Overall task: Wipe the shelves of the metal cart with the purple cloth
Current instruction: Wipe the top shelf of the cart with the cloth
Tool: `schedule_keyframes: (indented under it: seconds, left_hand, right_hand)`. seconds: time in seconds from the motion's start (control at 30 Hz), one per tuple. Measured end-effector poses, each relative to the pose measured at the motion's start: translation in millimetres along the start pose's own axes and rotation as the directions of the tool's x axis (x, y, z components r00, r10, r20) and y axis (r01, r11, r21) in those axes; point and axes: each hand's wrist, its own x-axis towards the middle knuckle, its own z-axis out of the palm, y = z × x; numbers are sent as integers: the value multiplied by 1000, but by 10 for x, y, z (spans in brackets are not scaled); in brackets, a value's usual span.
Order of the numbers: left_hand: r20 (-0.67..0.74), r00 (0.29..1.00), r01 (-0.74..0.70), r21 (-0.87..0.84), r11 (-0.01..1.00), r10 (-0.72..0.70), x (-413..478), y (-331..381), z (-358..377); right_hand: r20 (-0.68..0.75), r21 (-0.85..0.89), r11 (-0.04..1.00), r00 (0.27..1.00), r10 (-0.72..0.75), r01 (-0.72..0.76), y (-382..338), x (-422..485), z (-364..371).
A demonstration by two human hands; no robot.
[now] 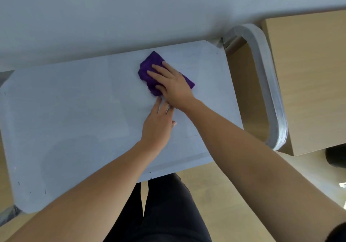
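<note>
Purple cloth [149, 69] lies bunched on the top shelf [74, 110] of the metal cart [204, 160], on the half of the shelf nearer the cart's handle [262, 73] and toward the shelf's far edge.

The right hand [173, 87] presses flat on the cloth with its fingers straight and slightly spread, pointing away from the handle. Cloth shows past the fingertips and also pokes out on the handle side of the hand.

The left hand [159, 124] rests on bare shelf on the side of the right wrist away from the handle. Its fingers are straight and close together, and their tips reach up to the right hand's near edge. It holds nothing. A ring [168, 109] sits on one of its fingers.

The handle is a pale looped tube at the end of the shelf, and its nearer bend looks wrapped in clear film. Just past the handle stands a light wooden cabinet [309, 73]. A pale wall [112, 16] runs behind the handle and the shelf's far edge. Away from the handle, at the shelf's near edge, the person's dark trousers [168, 204] show above a wooden floor [234, 195].
</note>
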Motion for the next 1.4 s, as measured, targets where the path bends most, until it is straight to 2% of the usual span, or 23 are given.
schedule_keyframes:
  seconds: [0.07, 0.17, 0.23, 0.3, 0.33, 0.43, 0.53, 0.57, 0.63, 0.7, 0.77, 0.83, 0.9, 1.0, 1.07, 1.1, 1.13, 1.2, 1.23, 1.27, 1.3, 1.37, 1.4]
  left_hand:
    - [-15, 999, -33, 8, 999, 33, -17, -61, -5]
    - [-53, 998, -16, 0, 1000, 16, -59, -217, -49]
    - [-81, 995, 57, 8, 998, -56, -130, -394, -80]
    - [-120, 988, 106, 28, 994, -102, -221, -577, -94]
    - [-139, 985, 110, 37, 993, -104, -259, -638, -89]
    - [-150, 984, 100, 50, 994, -92, -322, -684, -72]
    - [-146, 981, 132, 38, 991, -125, -349, -698, -96]
    - [-146, 979, 146, 33, 989, -140, -372, -728, -108]
    - [-153, 974, 173, 27, 985, -167, -445, -819, -124]
    - [-155, 971, 187, 28, 982, -181, -528, -905, -129]
    - [-159, 970, 191, 27, 981, -185, -594, -964, -124]
    - [-156, 968, 203, 16, 979, -198, -632, -993, -129]
    - [-146, 963, 228, 5, 974, -225, -671, -1011, -152]
    - [-132, 960, 253, 19, 967, -248, -778, -1074, -201]
    - [-125, 959, 259, 26, 965, -254, -864, -1140, -217]
    - [-121, 959, 263, 24, 965, -258, -905, -1171, -220]
    - [-119, 958, 265, 21, 964, -260, -944, -1202, -220]
    - [-121, 960, 255, 21, 967, -251, -1008, -1247, -216]
    - [-124, 962, 248, 21, 968, -244, -1033, -1257, -212]
    - [-125, 963, 244, 20, 970, -240, -1049, -1267, -203]
    - [-124, 963, 244, 14, 970, -241, -1061, -1279, -200]
    - [-120, 963, 243, 2, 970, -241, -1081, -1305, -202]
    - [-121, 965, 236, 8, 972, -234, -1090, -1325, -201]
  right_hand:
    - [35, 11, 998, 997, -70, 70, 176, 30, -89]
    - [-153, 26, 978, 966, 210, -209, 450, -64, -207]
    - [-276, 115, 872, 828, 488, -476, 452, -98, -214]
    - [-325, 154, 774, 708, 627, -615, 135, -36, -100]
    - [-340, 149, 792, 722, 603, -591, -63, -1, -6]
    - [-223, 36, 972, 946, 235, -233, -530, -30, 308]
    - [-84, 0, 997, 994, -73, 73, -373, -76, 273]
    - [-107, -25, 998, 992, -62, 59, -262, -78, 233]
    - [-220, -16, 989, 965, 141, -148, -72, -114, 141]
    - [-313, 95, 892, 837, 448, -442, -46, -131, 129]
    - [-340, 132, 792, 724, 600, -595, -340, -83, 240]
    - [-313, 71, 878, 825, 470, -473, -745, -80, 433]
    - [-179, -1, 986, 970, 165, -168, -1037, -197, 607]
    - [-65, -5, 995, 993, -95, 95, -896, -297, 569]
    - [-141, -44, 999, 990, -12, 6, -690, -333, 472]
    - [-198, -27, 992, 974, 113, -120, -601, -368, 414]
    - [-254, 25, 961, 928, 273, -275, -555, -402, 369]
    - [-322, 134, 816, 754, 573, -562, -697, -403, 410]
    - [-345, 137, 763, 692, 634, -631, -887, -391, 473]
    - [-369, 124, 778, 699, 613, -616, -1097, -381, 560]
    - [-364, 98, 841, 767, 528, -532, -1297, -394, 660]
    - [-219, 23, 969, 945, 244, -245, -1556, -509, 834]
    - [-129, 9, 994, 986, 108, -107, -1557, -571, 848]
